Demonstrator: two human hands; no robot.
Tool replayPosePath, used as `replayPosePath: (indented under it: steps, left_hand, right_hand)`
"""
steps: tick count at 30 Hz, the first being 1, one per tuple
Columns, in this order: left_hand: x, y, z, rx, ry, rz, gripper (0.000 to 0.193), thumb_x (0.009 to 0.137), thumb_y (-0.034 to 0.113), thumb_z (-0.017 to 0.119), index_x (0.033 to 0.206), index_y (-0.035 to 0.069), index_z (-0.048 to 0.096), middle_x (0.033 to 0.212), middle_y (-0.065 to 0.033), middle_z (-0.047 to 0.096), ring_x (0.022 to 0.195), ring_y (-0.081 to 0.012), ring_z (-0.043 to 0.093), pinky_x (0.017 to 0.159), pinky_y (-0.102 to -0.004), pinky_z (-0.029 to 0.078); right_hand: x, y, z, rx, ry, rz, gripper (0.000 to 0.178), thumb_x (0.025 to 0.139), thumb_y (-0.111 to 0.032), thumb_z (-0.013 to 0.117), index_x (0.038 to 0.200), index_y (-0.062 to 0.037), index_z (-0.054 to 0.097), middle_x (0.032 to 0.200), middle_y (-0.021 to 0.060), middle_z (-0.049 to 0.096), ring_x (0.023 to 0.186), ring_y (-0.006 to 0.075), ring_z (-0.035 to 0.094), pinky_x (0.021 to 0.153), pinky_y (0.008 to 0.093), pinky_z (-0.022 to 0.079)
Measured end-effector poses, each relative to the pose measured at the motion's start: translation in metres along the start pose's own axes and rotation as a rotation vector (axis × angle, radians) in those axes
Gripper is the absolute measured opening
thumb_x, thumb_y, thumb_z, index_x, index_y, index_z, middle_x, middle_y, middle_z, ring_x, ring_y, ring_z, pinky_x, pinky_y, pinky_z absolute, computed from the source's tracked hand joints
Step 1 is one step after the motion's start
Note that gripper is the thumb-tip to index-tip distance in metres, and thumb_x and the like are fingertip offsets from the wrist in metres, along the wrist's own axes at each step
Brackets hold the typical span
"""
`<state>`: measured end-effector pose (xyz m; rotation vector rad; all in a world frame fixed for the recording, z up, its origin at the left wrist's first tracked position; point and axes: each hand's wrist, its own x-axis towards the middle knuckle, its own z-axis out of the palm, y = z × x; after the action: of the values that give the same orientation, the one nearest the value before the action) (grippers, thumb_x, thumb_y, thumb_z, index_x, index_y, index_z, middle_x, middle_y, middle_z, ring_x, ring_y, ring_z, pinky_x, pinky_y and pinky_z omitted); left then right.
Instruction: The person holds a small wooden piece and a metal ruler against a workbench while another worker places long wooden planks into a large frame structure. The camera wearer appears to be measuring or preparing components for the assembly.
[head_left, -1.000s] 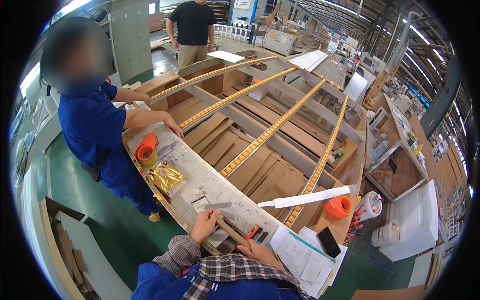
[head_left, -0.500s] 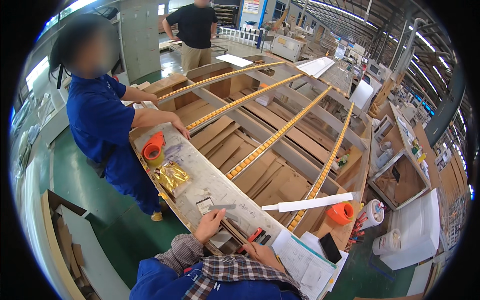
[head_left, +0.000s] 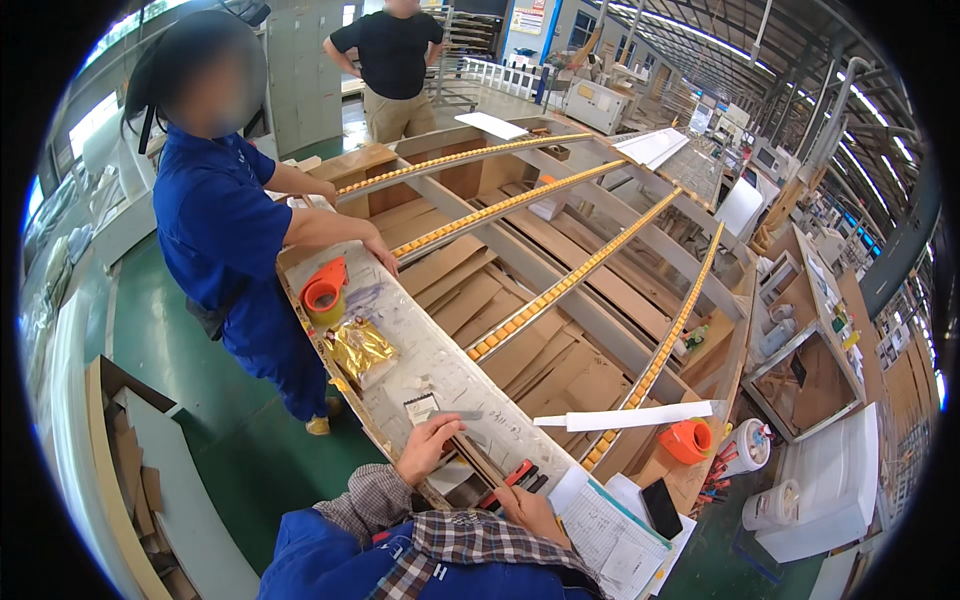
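My left hand (head_left: 428, 450) is closed at the near edge of the worktable, its thumb and fingers pinching a short grey flat strip (head_left: 466, 414). A long narrow brown strip (head_left: 478, 461) slants from beside that hand to my right hand (head_left: 530, 510), whose fingers are closed around its near end. Next to my right hand lie red-and-black hand tools (head_left: 521, 471), partly covered. Beyond my left hand a small white notepad-like card (head_left: 421, 407) rests on the worktable (head_left: 450, 365).
A gold packet (head_left: 362, 347) and orange tape dispenser (head_left: 324, 288) lie left; another dispenser (head_left: 686, 440), phone (head_left: 661, 508), papers (head_left: 625, 545) and white strip (head_left: 630, 415) lie right. Yellow roller rails (head_left: 575, 282) span the frame. A co-worker in blue (head_left: 220, 215) leans in; another person (head_left: 400, 65) stands behind.
The whole view has shifted slightly, moving the scene rightward. Both hands keep nearly the same pose on the strips. The co-worker's hands stay at the table's left end.
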<state>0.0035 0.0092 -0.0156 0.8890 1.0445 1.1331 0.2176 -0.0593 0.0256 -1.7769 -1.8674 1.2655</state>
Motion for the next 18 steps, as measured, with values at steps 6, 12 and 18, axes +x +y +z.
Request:
replayPosePath:
  steps: [6, 12, 18]
  left_hand:
    - [-0.002, 0.000, -0.003, -0.011, -0.057, 0.099, 0.024, 0.092, 0.016, 0.053, 0.111, 0.001, 0.057, 0.097, -0.0016, 0.060, 0.084, -0.0091, 0.056, 0.074, -0.0244, 0.047]
    - [-0.002, 0.003, -0.004, -0.009, -0.113, 0.132, 0.025, 0.087, 0.005, 0.058, 0.111, 0.002, 0.057, 0.093, -0.0006, 0.058, 0.083, -0.0084, 0.054, 0.077, -0.0214, 0.046]
    - [-0.004, 0.006, 0.000, -0.061, -0.139, 0.115, 0.028, 0.084, -0.001, 0.059, 0.112, 0.001, 0.057, 0.096, -0.0018, 0.059, 0.088, -0.0096, 0.055, 0.080, -0.0226, 0.045]
  right_hand:
    - [0.001, 0.004, 0.004, 0.035, 0.061, 0.013, 0.053, 0.091, -0.052, 0.044, 0.090, -0.0020, 0.059, 0.066, 0.0146, 0.057, 0.061, 0.0276, 0.056, 0.057, 0.0361, 0.042]
    - [0.003, 0.013, 0.008, 0.057, 0.114, -0.011, 0.048, 0.090, -0.049, 0.049, 0.090, -0.0017, 0.058, 0.060, 0.0127, 0.056, 0.056, 0.0257, 0.056, 0.053, 0.0349, 0.042]
    - [0.000, 0.003, 0.002, 0.033, 0.123, 0.021, 0.045, 0.088, -0.047, 0.052, 0.098, -0.0038, 0.057, 0.076, 0.0214, 0.062, 0.076, 0.0397, 0.061, 0.063, 0.0432, 0.046]
